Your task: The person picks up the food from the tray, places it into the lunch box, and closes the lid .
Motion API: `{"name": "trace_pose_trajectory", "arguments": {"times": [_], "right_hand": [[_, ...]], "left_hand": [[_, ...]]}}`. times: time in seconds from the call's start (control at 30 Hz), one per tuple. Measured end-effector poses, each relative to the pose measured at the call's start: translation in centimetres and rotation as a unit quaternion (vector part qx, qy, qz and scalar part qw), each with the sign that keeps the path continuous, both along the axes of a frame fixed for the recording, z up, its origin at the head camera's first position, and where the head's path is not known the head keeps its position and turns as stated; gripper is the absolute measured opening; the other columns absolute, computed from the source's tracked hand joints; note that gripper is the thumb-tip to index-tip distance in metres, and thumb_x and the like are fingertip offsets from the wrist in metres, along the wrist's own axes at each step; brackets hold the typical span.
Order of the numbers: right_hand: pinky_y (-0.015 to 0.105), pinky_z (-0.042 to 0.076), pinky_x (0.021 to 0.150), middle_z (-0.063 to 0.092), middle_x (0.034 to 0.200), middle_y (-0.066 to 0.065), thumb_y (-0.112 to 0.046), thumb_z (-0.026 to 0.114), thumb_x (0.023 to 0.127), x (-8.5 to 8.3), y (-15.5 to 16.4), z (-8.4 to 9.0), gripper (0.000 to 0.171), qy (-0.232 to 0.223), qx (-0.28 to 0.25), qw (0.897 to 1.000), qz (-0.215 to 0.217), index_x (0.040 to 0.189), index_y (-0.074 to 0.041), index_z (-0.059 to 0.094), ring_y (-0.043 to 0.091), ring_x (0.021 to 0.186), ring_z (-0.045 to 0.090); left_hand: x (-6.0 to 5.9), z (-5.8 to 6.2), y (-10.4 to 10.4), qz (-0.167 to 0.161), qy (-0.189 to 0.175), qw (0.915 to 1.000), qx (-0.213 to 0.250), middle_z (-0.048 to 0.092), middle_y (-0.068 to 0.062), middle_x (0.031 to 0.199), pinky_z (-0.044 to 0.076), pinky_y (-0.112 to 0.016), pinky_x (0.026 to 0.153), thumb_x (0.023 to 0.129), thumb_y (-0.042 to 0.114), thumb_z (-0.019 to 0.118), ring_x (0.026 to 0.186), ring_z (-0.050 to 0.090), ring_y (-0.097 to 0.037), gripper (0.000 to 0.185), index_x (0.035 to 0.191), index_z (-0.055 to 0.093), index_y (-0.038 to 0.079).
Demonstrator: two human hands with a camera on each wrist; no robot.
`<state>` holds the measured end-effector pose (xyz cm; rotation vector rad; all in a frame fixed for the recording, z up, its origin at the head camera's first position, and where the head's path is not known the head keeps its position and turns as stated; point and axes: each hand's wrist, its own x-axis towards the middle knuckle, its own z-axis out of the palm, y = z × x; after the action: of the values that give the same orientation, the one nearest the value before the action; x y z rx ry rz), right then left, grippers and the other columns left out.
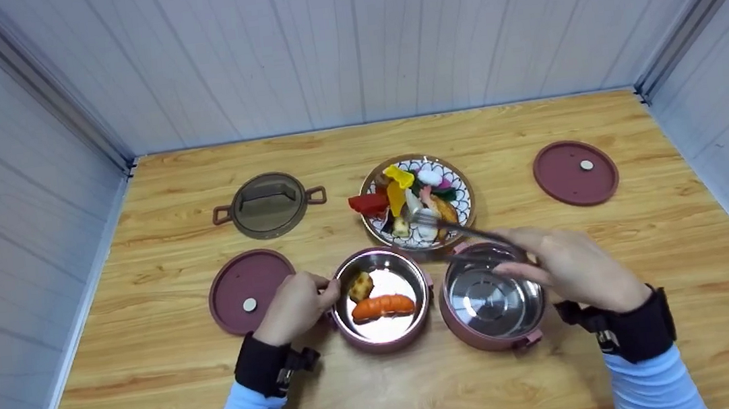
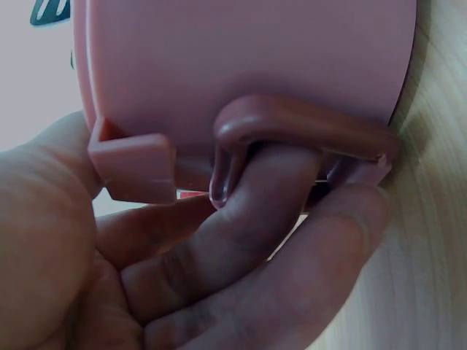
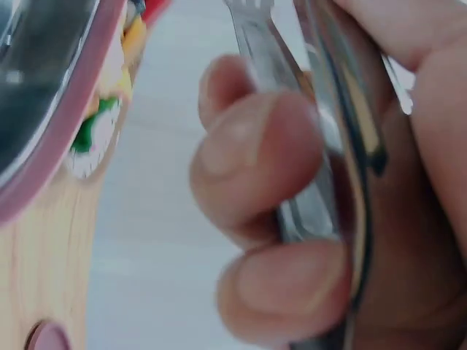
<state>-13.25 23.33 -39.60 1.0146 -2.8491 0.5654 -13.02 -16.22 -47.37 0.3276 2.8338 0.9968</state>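
My left hand grips the side handle of a pink steel-lined pot, its fingers hooked through the loop. Inside that pot lie an orange sausage-shaped piece and a spotted yellow-brown lump. Metal tongs are held in my right hand, fingers curled round them in the right wrist view. The tongs reach over a second pink pot, which has no food visible inside, to a patterned plate heaped with toy food. Blur hides whether the tongs' tips pinch a piece.
Left of the pots lies a maroon lid, with a dark see-through lid with two side handles behind it. Another maroon lid lies at the back right. Pale panel walls enclose the wooden table behind and at both sides.
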Motion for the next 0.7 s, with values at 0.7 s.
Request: {"name": "trace_pose_trajectory", "arguments": {"times": [0.7], "right_hand": [[0.031, 0.032, 0.045, 0.046, 0.060, -0.002, -0.055, 0.055, 0.096, -3.8, 3.4, -3.4, 0.070, -0.105, -0.023, 0.982, -0.154, 0.141, -0.001, 0.053, 0.013, 0.046, 0.036]], "left_hand": [[-0.3, -0.1, 0.0, -0.009, 0.004, 0.9999, -0.004, 0.041, 0.015, 0.047, 0.035, -0.027, 0.048, 0.096, 0.024, 0.059, 0.044, 0.041, -0.007, 0.043, 0.053, 0.056, 0.018]]}}
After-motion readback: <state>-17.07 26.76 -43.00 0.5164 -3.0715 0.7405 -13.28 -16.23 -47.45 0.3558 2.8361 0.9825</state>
